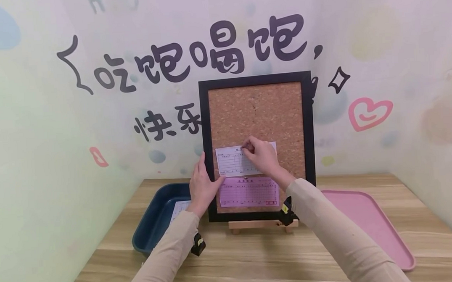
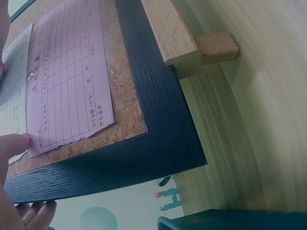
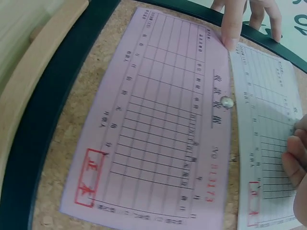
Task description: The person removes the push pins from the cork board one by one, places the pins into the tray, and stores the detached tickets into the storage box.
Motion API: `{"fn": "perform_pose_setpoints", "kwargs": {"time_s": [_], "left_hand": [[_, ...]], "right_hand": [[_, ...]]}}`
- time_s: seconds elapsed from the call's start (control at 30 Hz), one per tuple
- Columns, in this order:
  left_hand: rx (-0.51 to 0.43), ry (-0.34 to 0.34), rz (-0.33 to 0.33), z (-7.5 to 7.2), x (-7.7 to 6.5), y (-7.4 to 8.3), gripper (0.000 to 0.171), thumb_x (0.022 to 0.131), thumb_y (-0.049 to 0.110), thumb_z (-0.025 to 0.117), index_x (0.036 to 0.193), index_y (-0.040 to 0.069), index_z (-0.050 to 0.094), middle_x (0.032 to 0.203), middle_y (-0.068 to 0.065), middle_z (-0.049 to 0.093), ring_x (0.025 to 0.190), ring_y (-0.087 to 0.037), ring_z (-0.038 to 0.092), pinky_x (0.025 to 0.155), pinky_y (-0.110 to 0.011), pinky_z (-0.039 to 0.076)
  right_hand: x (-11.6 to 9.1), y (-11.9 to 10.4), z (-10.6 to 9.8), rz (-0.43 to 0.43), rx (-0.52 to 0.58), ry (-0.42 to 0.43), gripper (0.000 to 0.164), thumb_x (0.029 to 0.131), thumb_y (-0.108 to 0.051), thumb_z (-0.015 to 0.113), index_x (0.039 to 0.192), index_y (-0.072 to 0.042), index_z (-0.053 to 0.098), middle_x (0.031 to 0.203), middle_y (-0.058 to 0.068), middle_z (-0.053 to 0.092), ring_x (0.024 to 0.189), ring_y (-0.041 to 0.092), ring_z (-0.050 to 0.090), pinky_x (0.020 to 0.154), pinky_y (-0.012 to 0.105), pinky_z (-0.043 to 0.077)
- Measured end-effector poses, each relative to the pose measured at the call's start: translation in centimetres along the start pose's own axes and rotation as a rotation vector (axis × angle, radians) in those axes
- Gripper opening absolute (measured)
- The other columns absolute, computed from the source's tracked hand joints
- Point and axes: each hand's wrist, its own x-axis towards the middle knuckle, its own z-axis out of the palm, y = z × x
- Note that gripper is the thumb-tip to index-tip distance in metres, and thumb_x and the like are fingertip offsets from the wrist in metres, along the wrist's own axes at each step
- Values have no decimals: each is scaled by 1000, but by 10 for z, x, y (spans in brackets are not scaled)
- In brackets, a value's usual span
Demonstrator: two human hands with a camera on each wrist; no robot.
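A black-framed corkboard (image 1: 255, 110) stands upright on a small wooden easel (image 1: 263, 224). My left hand (image 1: 203, 184) grips its left frame edge, fingers behind and thumb on the front where two paper slips meet. The lower slip is a pink receipt form (image 1: 247, 194), with a pale round-headed pushpin (image 3: 227, 102) at its top middle. Just above it lies a white receipt form (image 1: 228, 162), flat against the cork. At that form's top middle, my right hand (image 1: 262, 156) has curled fingers and thumb pinched together; the small thing between the fingertips is hidden.
A dark blue tray (image 1: 139, 233) on the left holds a white paper slip (image 1: 179, 209). To the right, a pink tray (image 1: 385, 231) lies flat, partly behind my right sleeve. The wooden tabletop (image 1: 231, 262) runs back to a wall with painted lettering.
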Motion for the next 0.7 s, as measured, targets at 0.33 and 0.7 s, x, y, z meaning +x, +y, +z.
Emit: {"fn": "perform_pose_setpoints", "kwargs": {"time_s": [0.33,0.7], "left_hand": [[-10,-6,-9,-1,0,0,89,73,29,76,143,11,23,136,-16,42,117,-32,49,96,-45,41],[11,3,15,1,0,-1,89,73,29,76,143,10,24,133,-17,45,114,-32,51,95,-44,43]], "right_hand": [[3,-6,-7,5,-45,-79,8,84,-13,61,87,-6,63,68,3,61,56,13,50,53,25,39],[1,-3,0,-6,-14,-25,11,89,-13,55,87,-6,64,64,1,56,53,12,45,50,23,35]]}}
